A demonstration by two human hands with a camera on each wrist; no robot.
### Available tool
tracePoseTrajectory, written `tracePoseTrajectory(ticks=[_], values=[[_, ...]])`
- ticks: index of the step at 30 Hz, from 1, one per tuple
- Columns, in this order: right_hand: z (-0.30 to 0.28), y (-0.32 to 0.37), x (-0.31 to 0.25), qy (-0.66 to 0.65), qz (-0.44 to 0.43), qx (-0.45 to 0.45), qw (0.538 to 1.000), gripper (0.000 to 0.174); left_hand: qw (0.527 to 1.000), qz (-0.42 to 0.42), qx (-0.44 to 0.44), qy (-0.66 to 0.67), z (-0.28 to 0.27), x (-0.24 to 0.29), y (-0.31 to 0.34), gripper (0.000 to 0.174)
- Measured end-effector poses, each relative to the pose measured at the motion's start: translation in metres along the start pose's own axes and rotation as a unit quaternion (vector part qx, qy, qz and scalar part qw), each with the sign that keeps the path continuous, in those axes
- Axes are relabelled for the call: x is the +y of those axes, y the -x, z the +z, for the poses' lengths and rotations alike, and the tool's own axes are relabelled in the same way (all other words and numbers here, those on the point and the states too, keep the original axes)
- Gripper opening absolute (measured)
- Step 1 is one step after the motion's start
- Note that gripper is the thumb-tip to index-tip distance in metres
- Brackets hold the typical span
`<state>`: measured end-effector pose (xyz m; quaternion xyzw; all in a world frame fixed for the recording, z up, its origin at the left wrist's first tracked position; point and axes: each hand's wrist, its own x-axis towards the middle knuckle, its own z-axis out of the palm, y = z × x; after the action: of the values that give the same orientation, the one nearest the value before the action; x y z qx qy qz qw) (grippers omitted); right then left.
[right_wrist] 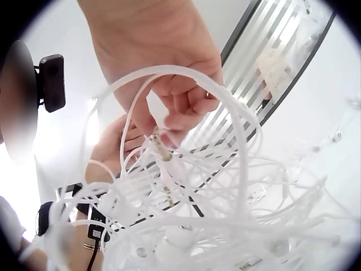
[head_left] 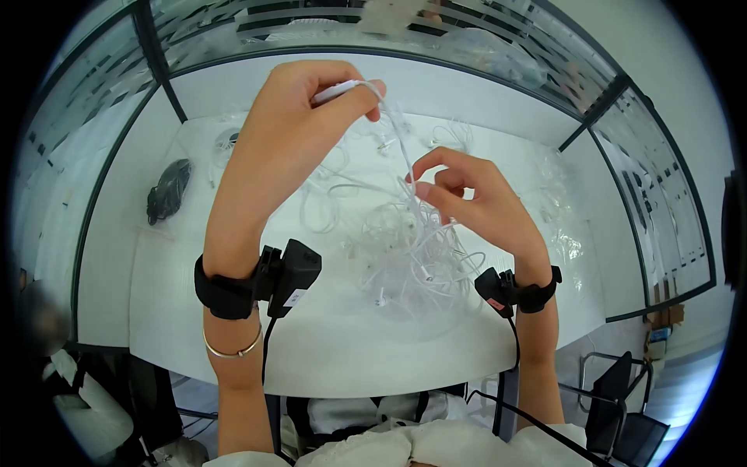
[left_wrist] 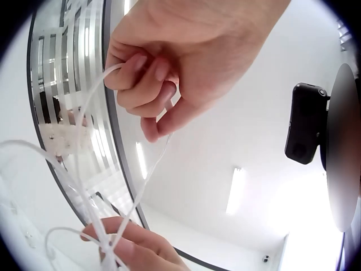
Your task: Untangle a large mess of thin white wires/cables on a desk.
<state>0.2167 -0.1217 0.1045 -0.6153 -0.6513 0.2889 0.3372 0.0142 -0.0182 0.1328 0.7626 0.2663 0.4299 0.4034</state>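
A white cable (head_left: 401, 138) runs from my raised left hand (head_left: 292, 132) down to my right hand (head_left: 490, 202). The left fingers curl around the cable and its slim white end piece (head_left: 334, 92). Lower and to the right, my right thumb and index finger pinch the cable strands just above a tangle of white cables (head_left: 416, 257). In the right wrist view, a metal-tipped plug (right_wrist: 162, 148) shows right at the right fingertips, with loops of cable passing in front of the hand. The tangle spreads over the middle of the white table (head_left: 311, 358), with several plugs poking out.
A black bundle (head_left: 169, 191) lies at the table's left side. More loose white cables (head_left: 451, 136) lie toward the back. Clear plastic (head_left: 564, 206) covers part of the right side. Low partitions (head_left: 498, 93) enclose the back and sides; a black chair (head_left: 622, 405) stands at lower right.
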Motion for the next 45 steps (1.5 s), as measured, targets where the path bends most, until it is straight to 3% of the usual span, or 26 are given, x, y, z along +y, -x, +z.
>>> tracePoseTrajectory(ticks=[3,7,10,11,13,16,17,20,23,27,31,34,35,39,42,45], values=[[0.015,0.001,0.012,0.042,-0.165,0.031,0.985,0.026,0.998,0.048,0.034,0.0,0.006,0.002,0.002,0.029],[0.031,0.018,0.005,-0.11,-0.164,0.087,0.976,0.026,0.989,0.125,0.072,-0.043,0.015,-0.001,0.004,0.027],[0.037,0.032,-0.002,-0.024,-0.186,0.078,0.979,0.023,0.998,0.047,0.03,-0.028,0.019,0.011,0.021,0.027],[0.041,0.033,-0.001,-0.035,-0.218,0.106,0.97,0.025,0.996,0.08,0.033,-0.023,0.02,0.009,0.025,0.027],[0.031,0.035,-0.018,-0.086,-0.199,0.099,0.971,0.028,0.986,0.16,0.047,-0.014,0.014,0.005,0.024,0.026],[0.008,0.027,-0.035,-0.139,-0.227,0.105,0.958,0.031,0.996,0.083,-0.014,0.028,0.002,0.012,0.024,0.025],[0.004,0.025,-0.039,-0.157,-0.239,0.108,0.952,0.033,0.991,0.11,-0.041,0.063,0.004,0.008,0.022,0.027],[0.004,0.017,-0.044,-0.158,-0.256,0.151,0.942,0.029,0.988,0.011,0.023,0.155,0.016,0.022,0.033,0.025],[0.01,0.004,-0.034,-0.16,-0.286,0.195,0.925,0.027,0.977,-0.033,-0.039,0.206,0.016,0.031,0.038,0.025],[0.005,0.004,-0.027,-0.118,-0.263,0.181,0.94,0.03,0.989,0.019,-0.144,0.03,0.003,0.008,0.032,0.021],[-0.014,0.004,-0.013,-0.132,-0.206,0.214,0.946,0.034,0.987,0.12,0.033,-0.102,-0.023,-0.009,0.026,0.022],[-0.009,0.002,-0.011,-0.134,-0.21,0.193,0.949,0.035,0.984,0.08,0.065,-0.143,-0.026,-0.013,0.026,0.021],[-0.005,0.003,-0.014,-0.152,-0.207,0.179,0.95,0.033,0.987,0.123,0.083,-0.055,-0.018,-0.023,0.022,0.025],[0.011,0.007,-0.025,-0.117,-0.207,0.095,0.967,0.026,0.996,-0.014,0.066,0.063,-0.012,0.005,0.031,0.045],[0.015,0.003,-0.019,-0.059,-0.182,0.061,0.98,0.027,0.995,-0.081,-0.013,0.051,-0.016,0.018,0.038,0.043],[0.018,-0.003,-0.012,-0.023,-0.202,0.118,0.972,0.023,0.995,-0.087,-0.036,0.039,-0.016,0.016,0.037,0.042]])
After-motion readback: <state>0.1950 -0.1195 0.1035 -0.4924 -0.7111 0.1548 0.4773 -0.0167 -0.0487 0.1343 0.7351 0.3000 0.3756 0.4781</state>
